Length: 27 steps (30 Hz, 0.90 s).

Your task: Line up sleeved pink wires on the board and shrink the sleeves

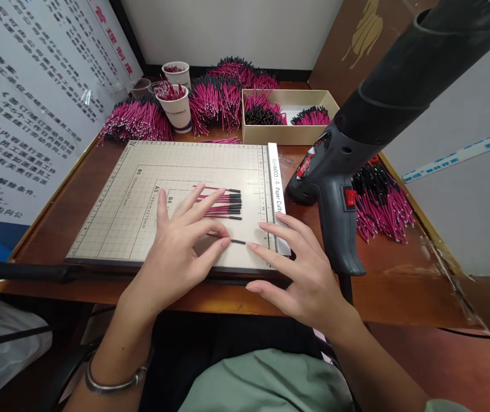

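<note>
Thumb and index finger of my left hand (184,240) pinch a short wire with a black sleeve (238,241) on its right end. Part of this wire is hidden by the fingers. My right hand (300,269) has its fingers spread, with the index fingertip close to the sleeve's tip; whether it touches I cannot tell. Beyond the left fingers, several pink wires with black sleeved ends (235,203) lie side by side on the cream paper cutter board (193,160). The left hand partly covers them.
A dark heat gun (334,149) stands right of the board, beside a wire pile (382,200). Behind are paper cups (177,109), bundled pink wires (216,100) and a cardboard box (285,135) holding more. A printed notice (51,86) borders the left side.
</note>
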Each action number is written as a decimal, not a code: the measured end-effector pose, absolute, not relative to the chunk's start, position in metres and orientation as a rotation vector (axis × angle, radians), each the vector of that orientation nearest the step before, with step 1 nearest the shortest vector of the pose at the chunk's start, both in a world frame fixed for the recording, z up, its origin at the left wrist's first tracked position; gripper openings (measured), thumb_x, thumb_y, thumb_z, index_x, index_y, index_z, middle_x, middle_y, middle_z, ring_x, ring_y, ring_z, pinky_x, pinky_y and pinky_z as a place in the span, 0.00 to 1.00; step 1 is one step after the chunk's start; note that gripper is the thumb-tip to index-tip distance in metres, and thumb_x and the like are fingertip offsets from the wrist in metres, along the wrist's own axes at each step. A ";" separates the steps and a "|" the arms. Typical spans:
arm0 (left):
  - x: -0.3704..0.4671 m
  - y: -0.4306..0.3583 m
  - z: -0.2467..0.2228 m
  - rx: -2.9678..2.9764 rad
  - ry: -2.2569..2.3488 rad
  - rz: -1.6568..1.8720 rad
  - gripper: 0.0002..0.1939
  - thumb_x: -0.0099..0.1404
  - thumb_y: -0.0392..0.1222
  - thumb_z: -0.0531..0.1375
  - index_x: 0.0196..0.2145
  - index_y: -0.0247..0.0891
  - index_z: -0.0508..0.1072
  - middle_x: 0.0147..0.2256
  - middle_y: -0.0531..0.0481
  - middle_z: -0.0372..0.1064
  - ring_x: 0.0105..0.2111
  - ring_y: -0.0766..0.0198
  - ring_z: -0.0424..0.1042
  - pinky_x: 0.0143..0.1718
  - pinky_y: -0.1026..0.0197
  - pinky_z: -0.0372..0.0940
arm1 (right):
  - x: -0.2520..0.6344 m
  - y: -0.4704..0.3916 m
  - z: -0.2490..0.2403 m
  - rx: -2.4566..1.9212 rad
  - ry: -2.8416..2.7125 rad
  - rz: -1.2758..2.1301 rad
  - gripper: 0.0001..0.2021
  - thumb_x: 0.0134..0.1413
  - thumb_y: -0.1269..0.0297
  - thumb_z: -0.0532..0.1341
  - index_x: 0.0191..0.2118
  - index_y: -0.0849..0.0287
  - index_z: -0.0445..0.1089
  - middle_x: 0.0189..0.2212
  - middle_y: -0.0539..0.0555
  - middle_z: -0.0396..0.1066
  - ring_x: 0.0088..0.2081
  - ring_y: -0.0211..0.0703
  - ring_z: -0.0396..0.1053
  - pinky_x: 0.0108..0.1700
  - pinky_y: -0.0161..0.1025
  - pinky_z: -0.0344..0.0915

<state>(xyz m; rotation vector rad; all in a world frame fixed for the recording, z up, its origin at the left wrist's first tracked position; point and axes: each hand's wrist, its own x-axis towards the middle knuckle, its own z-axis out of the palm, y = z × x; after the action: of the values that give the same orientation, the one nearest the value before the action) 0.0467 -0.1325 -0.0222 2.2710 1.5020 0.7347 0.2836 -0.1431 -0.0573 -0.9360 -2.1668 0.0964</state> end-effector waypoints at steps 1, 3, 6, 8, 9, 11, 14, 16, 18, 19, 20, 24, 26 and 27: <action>0.047 -0.133 -0.022 2.270 1.500 0.734 0.12 0.75 0.44 0.57 0.36 0.43 0.78 0.70 0.47 0.64 0.76 0.42 0.51 0.72 0.20 0.21 | 0.284 -0.143 -0.057 -0.939 -2.169 0.101 0.23 0.68 0.45 0.63 0.50 0.62 0.81 0.55 0.66 0.76 0.65 0.61 0.67 0.63 0.62 0.73; 0.046 -0.133 -0.022 2.271 1.493 0.740 0.12 0.75 0.43 0.57 0.35 0.43 0.78 0.70 0.48 0.65 0.76 0.41 0.52 0.72 0.19 0.21 | 0.284 -0.143 -0.057 -0.945 -2.181 0.107 0.23 0.68 0.45 0.63 0.50 0.62 0.81 0.55 0.66 0.76 0.65 0.62 0.66 0.63 0.63 0.73; 0.046 -0.133 -0.023 2.279 1.486 0.759 0.11 0.75 0.43 0.58 0.35 0.44 0.78 0.70 0.49 0.65 0.76 0.40 0.52 0.72 0.19 0.20 | 0.284 -0.143 -0.056 -0.945 -2.201 0.108 0.23 0.67 0.44 0.64 0.51 0.61 0.81 0.55 0.66 0.76 0.65 0.62 0.66 0.63 0.65 0.72; 0.046 -0.134 -0.023 2.281 1.489 0.764 0.11 0.75 0.42 0.58 0.35 0.44 0.78 0.69 0.50 0.65 0.76 0.40 0.53 0.71 0.18 0.19 | 0.284 -0.143 -0.056 -0.946 -2.204 0.103 0.24 0.67 0.44 0.64 0.51 0.61 0.81 0.55 0.66 0.76 0.65 0.63 0.66 0.63 0.65 0.72; 0.046 -0.134 -0.023 2.281 1.491 0.764 0.11 0.75 0.42 0.58 0.35 0.44 0.78 0.69 0.50 0.65 0.76 0.39 0.53 0.71 0.17 0.19 | 0.283 -0.143 -0.056 -0.949 -2.199 0.099 0.24 0.68 0.44 0.63 0.51 0.61 0.81 0.55 0.66 0.76 0.65 0.62 0.66 0.63 0.64 0.72; 0.046 -0.133 -0.023 2.281 1.485 0.767 0.11 0.75 0.42 0.58 0.35 0.44 0.78 0.69 0.51 0.65 0.75 0.38 0.53 0.70 0.16 0.20 | 0.283 -0.143 -0.057 -0.957 -2.188 0.087 0.24 0.69 0.44 0.61 0.50 0.61 0.81 0.55 0.64 0.77 0.65 0.61 0.66 0.64 0.62 0.72; 0.046 -0.133 -0.022 2.286 1.475 0.776 0.11 0.75 0.42 0.58 0.35 0.44 0.78 0.69 0.51 0.65 0.75 0.37 0.53 0.70 0.14 0.21 | 0.283 -0.144 -0.056 -0.960 -2.189 0.077 0.24 0.70 0.44 0.60 0.50 0.61 0.81 0.54 0.61 0.77 0.64 0.61 0.66 0.65 0.60 0.71; 0.046 -0.133 -0.022 2.288 1.479 0.777 0.11 0.75 0.41 0.58 0.35 0.44 0.78 0.69 0.52 0.65 0.75 0.37 0.53 0.70 0.14 0.22 | 0.284 -0.144 -0.056 -0.953 -2.199 0.083 0.24 0.70 0.45 0.61 0.50 0.62 0.81 0.54 0.61 0.77 0.64 0.61 0.66 0.66 0.59 0.71; 0.045 -0.133 -0.022 2.288 1.479 0.779 0.11 0.75 0.41 0.58 0.34 0.44 0.78 0.69 0.52 0.65 0.75 0.39 0.53 0.70 0.14 0.22 | 0.284 -0.144 -0.055 -0.950 -2.210 0.088 0.24 0.70 0.45 0.61 0.50 0.62 0.81 0.54 0.62 0.77 0.65 0.61 0.65 0.66 0.60 0.71; 0.045 -0.134 -0.022 2.287 1.480 0.777 0.11 0.75 0.41 0.58 0.34 0.44 0.78 0.69 0.52 0.65 0.75 0.39 0.53 0.70 0.15 0.22 | 0.284 -0.144 -0.055 -0.951 -2.217 0.090 0.24 0.70 0.45 0.61 0.51 0.62 0.81 0.54 0.62 0.77 0.65 0.61 0.65 0.65 0.60 0.71; 0.045 -0.134 -0.023 2.286 1.481 0.775 0.11 0.75 0.42 0.59 0.34 0.44 0.78 0.69 0.52 0.65 0.75 0.39 0.53 0.71 0.16 0.22 | 0.284 -0.144 -0.054 -0.954 -2.224 0.091 0.24 0.70 0.44 0.61 0.51 0.62 0.81 0.54 0.62 0.77 0.65 0.61 0.65 0.65 0.61 0.71; 0.045 -0.133 -0.023 2.300 1.480 0.762 0.11 0.75 0.42 0.58 0.35 0.44 0.78 0.69 0.51 0.66 0.75 0.40 0.54 0.72 0.17 0.22 | 0.284 -0.143 -0.054 -0.954 -2.232 0.109 0.24 0.69 0.44 0.62 0.51 0.61 0.81 0.54 0.64 0.77 0.65 0.61 0.65 0.64 0.63 0.72; 0.045 -0.133 -0.023 2.304 1.478 0.759 0.11 0.75 0.42 0.58 0.35 0.44 0.78 0.69 0.52 0.67 0.75 0.40 0.55 0.72 0.17 0.23 | 0.284 -0.143 -0.054 -0.946 -2.221 0.117 0.25 0.68 0.43 0.62 0.51 0.62 0.81 0.55 0.64 0.77 0.65 0.62 0.65 0.64 0.63 0.71; 0.045 -0.133 -0.023 2.302 1.479 0.759 0.11 0.75 0.42 0.58 0.35 0.44 0.78 0.68 0.52 0.67 0.75 0.40 0.55 0.72 0.17 0.23 | 0.284 -0.143 -0.055 -0.942 -2.216 0.118 0.25 0.68 0.43 0.62 0.51 0.62 0.81 0.55 0.64 0.77 0.65 0.62 0.65 0.64 0.63 0.71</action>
<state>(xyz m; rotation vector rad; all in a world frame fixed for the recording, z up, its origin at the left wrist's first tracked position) 0.0450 -0.1330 -0.0232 2.3016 1.4786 0.7591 0.2841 -0.1429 -0.0548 -0.9418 -2.2163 0.1184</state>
